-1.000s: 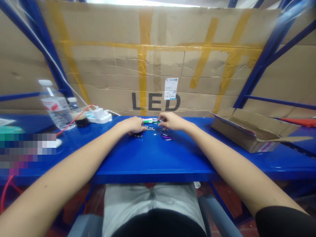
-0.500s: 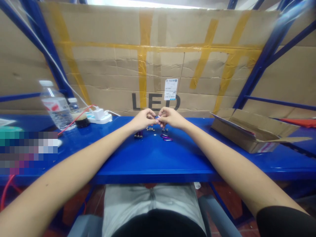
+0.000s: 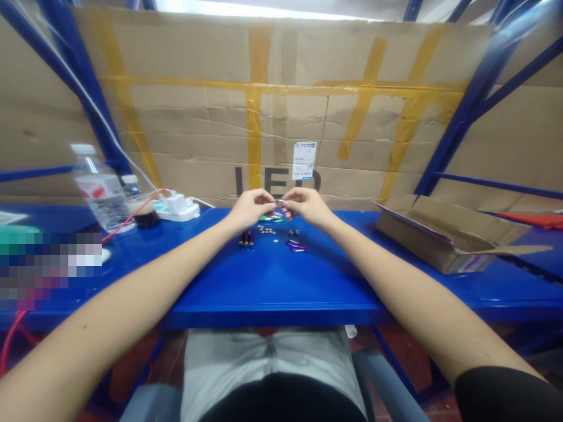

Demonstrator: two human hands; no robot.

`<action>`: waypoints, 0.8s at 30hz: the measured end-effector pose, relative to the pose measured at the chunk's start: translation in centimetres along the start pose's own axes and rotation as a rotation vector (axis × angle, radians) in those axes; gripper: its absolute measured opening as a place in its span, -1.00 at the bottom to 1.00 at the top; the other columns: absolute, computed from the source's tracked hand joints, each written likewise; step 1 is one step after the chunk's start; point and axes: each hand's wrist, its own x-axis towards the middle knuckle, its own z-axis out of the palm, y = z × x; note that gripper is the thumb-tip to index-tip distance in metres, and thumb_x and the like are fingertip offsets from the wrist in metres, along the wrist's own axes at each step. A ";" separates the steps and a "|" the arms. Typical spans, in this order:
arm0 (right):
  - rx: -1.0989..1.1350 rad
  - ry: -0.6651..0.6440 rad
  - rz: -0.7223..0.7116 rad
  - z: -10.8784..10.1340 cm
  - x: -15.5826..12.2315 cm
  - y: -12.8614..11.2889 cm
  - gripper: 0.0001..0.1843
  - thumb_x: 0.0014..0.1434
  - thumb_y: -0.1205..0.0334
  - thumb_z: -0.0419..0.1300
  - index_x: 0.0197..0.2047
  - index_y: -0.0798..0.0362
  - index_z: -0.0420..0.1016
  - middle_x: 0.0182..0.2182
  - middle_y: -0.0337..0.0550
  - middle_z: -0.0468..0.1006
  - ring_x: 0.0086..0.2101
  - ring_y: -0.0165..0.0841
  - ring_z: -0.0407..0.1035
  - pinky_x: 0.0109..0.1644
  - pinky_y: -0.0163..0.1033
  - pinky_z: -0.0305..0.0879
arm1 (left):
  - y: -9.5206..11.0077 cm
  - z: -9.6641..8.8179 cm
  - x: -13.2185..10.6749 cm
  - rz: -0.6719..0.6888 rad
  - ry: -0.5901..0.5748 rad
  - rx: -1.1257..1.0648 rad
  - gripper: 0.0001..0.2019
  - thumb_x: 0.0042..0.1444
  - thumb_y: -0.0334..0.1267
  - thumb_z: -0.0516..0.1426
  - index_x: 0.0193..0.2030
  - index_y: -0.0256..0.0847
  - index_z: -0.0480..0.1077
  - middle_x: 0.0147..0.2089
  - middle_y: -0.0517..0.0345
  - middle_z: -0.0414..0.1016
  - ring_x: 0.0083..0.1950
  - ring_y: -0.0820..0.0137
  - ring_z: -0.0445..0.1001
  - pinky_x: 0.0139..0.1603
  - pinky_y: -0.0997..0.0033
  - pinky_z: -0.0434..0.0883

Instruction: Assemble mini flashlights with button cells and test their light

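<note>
My left hand [image 3: 252, 208] and my right hand [image 3: 303, 205] are raised a little above the blue table [image 3: 272, 281], fingertips meeting in a pinch on a small metal piece [image 3: 280, 203] between them. Below the hands lie green clips [image 3: 270, 218], a row of small round metal parts [image 3: 266, 231], small dark cylinders [image 3: 246, 238] and a purple clip [image 3: 298, 246]. What exactly the pinched piece is stays too small to tell.
A clear water bottle [image 3: 97, 190], a dark jar [image 3: 139, 205] and a white power strip [image 3: 176, 207] with a red cable stand at the left. An open cardboard box [image 3: 444, 234] lies at the right. Taped cardboard marked LED [image 3: 281, 117] closes the back.
Both hands rose from the table, met over the small parts, and now hold a small piece slightly higher. The green clips show again beneath them.
</note>
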 end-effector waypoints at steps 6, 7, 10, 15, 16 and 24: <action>-0.135 -0.012 -0.030 -0.1 0.1 -0.2 -0.93 0.14 0.35 0.28 -0.34 0.15 0.46 -0.59 -0.26 0.48 -0.62 -0.48 0.34 -0.51 -0.33 0.35 | 0.0 0.0 -0.1 0.095 -0.012 0.065 -0.94 0.05 -0.36 0.24 -0.33 -0.29 0.45 -0.48 0.18 0.50 -0.40 0.44 0.49 -0.28 0.38 0.43; -0.184 -0.020 -0.034 -0.1 0.1 -0.2 -0.95 0.16 0.37 0.24 -0.35 0.14 0.47 -0.60 -0.27 0.47 -0.63 -0.49 0.33 -0.52 -0.34 0.33 | -0.1 0.1 -0.1 0.107 -0.020 0.076 -0.93 0.05 -0.35 0.24 -0.33 -0.29 0.46 -0.46 0.17 0.51 -0.39 0.43 0.49 -0.28 0.39 0.42; -0.324 -0.044 -0.040 0.0 -0.1 -0.4 -0.88 0.18 0.44 0.16 -0.38 0.14 0.46 -0.61 -0.29 0.44 -0.65 -0.51 0.30 -0.54 -0.36 0.26 | -0.4 0.4 -0.2 0.147 -0.047 0.090 -0.91 0.05 -0.31 0.24 -0.32 -0.29 0.47 -0.41 0.15 0.53 -0.36 0.41 0.49 -0.27 0.39 0.41; -0.431 -0.058 0.006 0.6 -0.5 -0.4 -0.86 0.21 0.45 0.11 -0.39 0.11 0.37 -0.57 -0.26 0.47 -0.66 -0.52 0.24 -0.57 -0.36 0.18 | -0.8 0.6 -0.3 0.181 -0.043 0.128 -0.88 0.06 -0.27 0.22 -0.30 -0.28 0.47 -0.35 0.12 0.55 -0.28 0.39 0.50 -0.20 0.38 0.41; -0.419 -0.056 0.015 0.7 -0.5 -0.4 -0.88 0.22 0.44 0.12 -0.36 0.09 0.34 -0.56 -0.27 0.47 -0.66 -0.52 0.24 -0.58 -0.37 0.16 | -0.8 0.6 -0.3 0.184 -0.037 0.132 -0.88 0.06 -0.26 0.22 -0.30 -0.28 0.47 -0.33 0.11 0.56 -0.26 0.38 0.50 -0.18 0.37 0.41; -0.223 -0.165 0.017 0.0 -0.4 0.2 -0.65 0.20 0.45 0.14 -0.20 -0.06 -0.02 -0.62 -0.48 0.40 -0.71 -0.50 0.19 -0.65 -0.41 0.10 | -0.7 0.4 -0.3 0.165 -0.064 0.113 -0.85 0.03 -0.24 0.26 -0.32 -0.29 0.48 -0.31 0.09 0.57 -0.24 0.35 0.51 -0.17 0.35 0.40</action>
